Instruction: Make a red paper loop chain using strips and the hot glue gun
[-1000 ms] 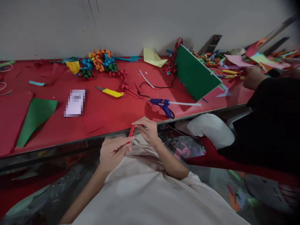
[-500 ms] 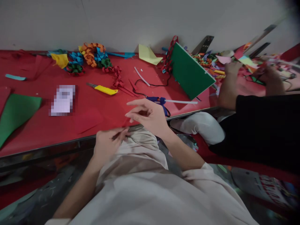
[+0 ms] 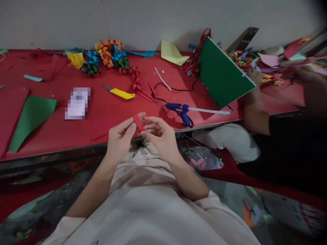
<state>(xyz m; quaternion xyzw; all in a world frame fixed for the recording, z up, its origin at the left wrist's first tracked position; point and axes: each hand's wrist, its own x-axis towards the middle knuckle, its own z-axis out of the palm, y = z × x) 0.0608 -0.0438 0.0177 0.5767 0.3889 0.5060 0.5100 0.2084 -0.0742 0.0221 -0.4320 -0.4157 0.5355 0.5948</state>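
Observation:
A short red paper strip (image 3: 138,123) is held in front of me at the table's near edge. My left hand (image 3: 119,137) is closed on it, pinching it between thumb and fingers. My right hand (image 3: 163,137) has its fingers curled in, with thumb and fingertips on the strip's right side. Just beyond the right hand lies a blue hot glue gun (image 3: 178,109) with a white glue stick (image 3: 209,111) in its back. A yellow utility knife (image 3: 122,93) with its blade out rests farther up, beyond the hands.
A red-covered table (image 3: 97,105) holds several curled paper chains (image 3: 106,54), green paper (image 3: 33,117), a blurred-out pale rectangle (image 3: 78,103) and a leaning green board (image 3: 222,75). At right, a co-worker's arm (image 3: 255,109) reaches over paper scraps. A black cord (image 3: 184,90) runs behind the glue gun.
My left hand has risen from my lap to the table edge, and the red paper strip now shows in it. My right hand has moved down to meet it, uncovering the glue gun.

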